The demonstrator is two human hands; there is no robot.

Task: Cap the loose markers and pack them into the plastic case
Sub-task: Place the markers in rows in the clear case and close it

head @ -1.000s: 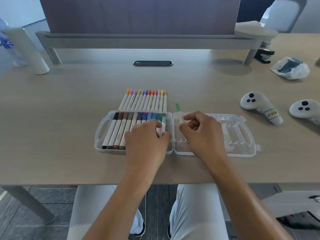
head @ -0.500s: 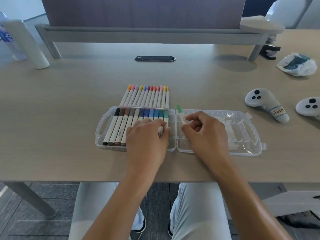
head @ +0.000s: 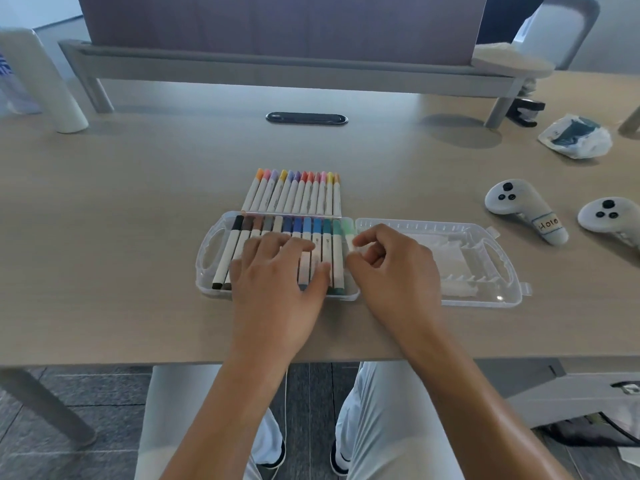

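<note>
Green marker being seated at the row's right end

The green marker (head: 347,233) is pinched by the right hand (head: 391,268), its long axis pointing away from the fingers (parallel to its neighbours); the left hand (head: 277,271) lies flat on the packed markers (head: 287,230) in the case (head: 207,258).

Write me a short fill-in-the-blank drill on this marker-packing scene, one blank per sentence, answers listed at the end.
1. The right hand pinches a marker with a light ____ cap.
2. The left hand rests on markers lying in the ____ half of the plastic case.
3. The row of pastel markers lies on the table just ____ the case.
4. Right of the case lie ____ white controllers.

Answers: green; left; behind; two
</note>
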